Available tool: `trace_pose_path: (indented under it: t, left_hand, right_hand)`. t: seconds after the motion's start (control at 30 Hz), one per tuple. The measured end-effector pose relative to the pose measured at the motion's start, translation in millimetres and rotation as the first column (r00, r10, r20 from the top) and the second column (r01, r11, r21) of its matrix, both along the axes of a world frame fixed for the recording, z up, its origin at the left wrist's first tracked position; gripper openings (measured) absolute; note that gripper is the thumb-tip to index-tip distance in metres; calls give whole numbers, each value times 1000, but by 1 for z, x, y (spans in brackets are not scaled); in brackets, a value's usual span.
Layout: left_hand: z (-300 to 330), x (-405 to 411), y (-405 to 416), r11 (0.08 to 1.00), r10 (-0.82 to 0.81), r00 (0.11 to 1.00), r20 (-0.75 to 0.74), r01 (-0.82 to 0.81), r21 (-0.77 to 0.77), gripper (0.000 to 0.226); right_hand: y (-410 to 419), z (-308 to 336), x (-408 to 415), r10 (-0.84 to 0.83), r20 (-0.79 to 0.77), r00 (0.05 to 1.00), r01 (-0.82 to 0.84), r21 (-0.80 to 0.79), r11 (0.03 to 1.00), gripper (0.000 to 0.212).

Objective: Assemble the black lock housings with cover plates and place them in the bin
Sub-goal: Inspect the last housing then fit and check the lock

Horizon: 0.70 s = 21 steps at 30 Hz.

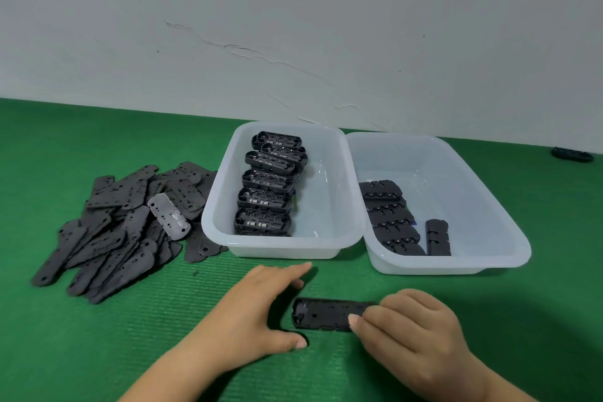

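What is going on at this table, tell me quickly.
A person is assembling lock parts on a green mat. The right hand holds a black housing with a cover plate on it; the left hand rests open beside it. Loose cover plates lie piled on the left, bare housings fill the left bin, and finished units sit in the right bin.
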<state>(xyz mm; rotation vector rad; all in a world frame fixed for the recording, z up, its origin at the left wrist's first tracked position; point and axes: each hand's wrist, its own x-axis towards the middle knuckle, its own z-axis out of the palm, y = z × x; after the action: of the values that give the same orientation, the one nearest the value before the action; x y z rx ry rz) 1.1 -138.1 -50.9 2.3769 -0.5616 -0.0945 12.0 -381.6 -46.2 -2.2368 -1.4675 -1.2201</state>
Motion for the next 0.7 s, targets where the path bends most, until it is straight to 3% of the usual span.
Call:
trace_pose_path:
  t: [0.17, 0.7]
  left_hand:
    - [-7, -1, -2, 994, 60, 998, 14, -59, -90, 85]
    - [-9, 0, -2, 986, 95, 995, 8, -93, -137, 80]
  right_hand:
    - [8, -8, 5, -12, -23, 1000, 12, 7, 1000, 8]
    - [15, -18, 7, -29, -89, 996, 32, 26, 999, 12]
